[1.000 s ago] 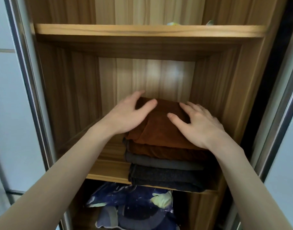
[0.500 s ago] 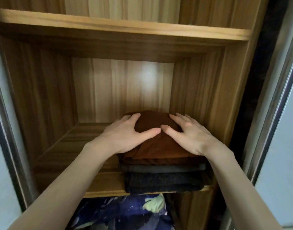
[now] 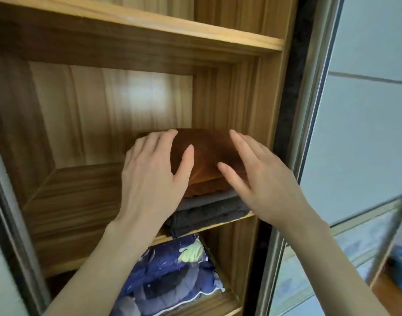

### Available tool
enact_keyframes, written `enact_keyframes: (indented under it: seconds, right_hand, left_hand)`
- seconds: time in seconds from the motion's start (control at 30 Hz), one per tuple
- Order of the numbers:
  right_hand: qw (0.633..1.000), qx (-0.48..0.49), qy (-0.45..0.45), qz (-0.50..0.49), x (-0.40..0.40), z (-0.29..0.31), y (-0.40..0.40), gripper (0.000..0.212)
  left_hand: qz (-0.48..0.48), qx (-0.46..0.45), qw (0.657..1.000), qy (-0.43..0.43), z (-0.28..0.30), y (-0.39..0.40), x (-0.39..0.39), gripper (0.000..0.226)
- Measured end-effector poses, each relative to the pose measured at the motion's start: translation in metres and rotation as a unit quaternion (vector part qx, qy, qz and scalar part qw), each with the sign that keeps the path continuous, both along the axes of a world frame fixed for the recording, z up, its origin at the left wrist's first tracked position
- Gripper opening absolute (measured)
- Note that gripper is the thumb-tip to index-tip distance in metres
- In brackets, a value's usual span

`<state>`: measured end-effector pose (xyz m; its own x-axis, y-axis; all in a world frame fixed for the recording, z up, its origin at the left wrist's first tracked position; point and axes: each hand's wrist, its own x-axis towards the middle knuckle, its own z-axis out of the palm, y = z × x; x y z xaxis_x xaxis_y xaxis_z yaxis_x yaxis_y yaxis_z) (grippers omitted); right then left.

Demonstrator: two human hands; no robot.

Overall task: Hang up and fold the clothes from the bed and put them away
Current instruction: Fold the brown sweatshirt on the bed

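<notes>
Hands hover over folded laundry inside a wooden wardrobe. Our left hand (image 3: pixel 153 176) lies with fingers spread and straight on the left flank of the rust-brown folded garment (image 3: pixel 204 165), though blur keeps us from saying how firmly it presses; our right hand (image 3: pixel 261 179) hangs flat and relaxed just to the right of it, gripping nothing, and we cannot tell whether it touches the cloth. The brown piece tops a small stack between our hands, with a grey folded garment (image 3: pixel 209 199) directly beneath and a darker charcoal one (image 3: pixel 207 216) at the bottom, all resting on the right half of the shelf (image 3: pixel 77 201) below our wrists.

We judge this item as good as stowed: it sits folded and squared on the pile, leaving at most a last pat. How much of the job remains we cannot say, since the bed and any clothes on it lie outside the frame, as does any hanging rail.

Below our forearms, a blue patterned bundle (image 3: pixel 172 277) fills the lower compartment, partly hidden by our left arm. The far edge of the stack is masked by our fingers. Beyond our right hand, a sliding door frame (image 3: pixel 309 137) cuts the view, and the blurred objects at the far lower right defy identification.
</notes>
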<state>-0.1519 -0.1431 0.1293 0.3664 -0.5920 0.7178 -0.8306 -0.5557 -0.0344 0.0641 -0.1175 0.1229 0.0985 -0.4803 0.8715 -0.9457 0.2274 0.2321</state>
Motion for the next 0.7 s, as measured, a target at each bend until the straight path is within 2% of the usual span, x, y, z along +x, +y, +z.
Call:
enact_keyframes:
  seconds: [0.13, 0.23, 0.33, 0.57, 0.7]
  right_hand:
    - [0.997, -0.045, -0.044, -0.037, -0.032, -0.033, 0.045, 0.063]
    - [0.99, -0.045, -0.085, -0.104, -0.064, -0.056, 0.072, 0.062]
    - [0.978, -0.027, -0.086, -0.187, -0.097, -0.071, 0.096, 0.066]
    - [0.949, -0.009, -0.087, -0.303, -0.165, -0.099, 0.144, 0.067]
    - [0.925, 0.004, -0.051, -0.377, -0.201, -0.119, 0.163, 0.065]
  left_hand:
    - [-0.083, -0.024, 0.996, -0.011, -0.027, 0.023, -0.018, 0.048]
    - [-0.143, -0.026, 0.989, -0.027, -0.047, 0.026, -0.04, 0.048]
    - [-0.193, -0.023, 0.981, -0.031, -0.064, 0.024, -0.07, 0.048]
    - [-0.292, 0.034, 0.953, -0.07, -0.107, 0.02, -0.164, 0.049]
    - [-0.357, 0.04, 0.93, -0.081, -0.124, 0.01, -0.223, 0.051]
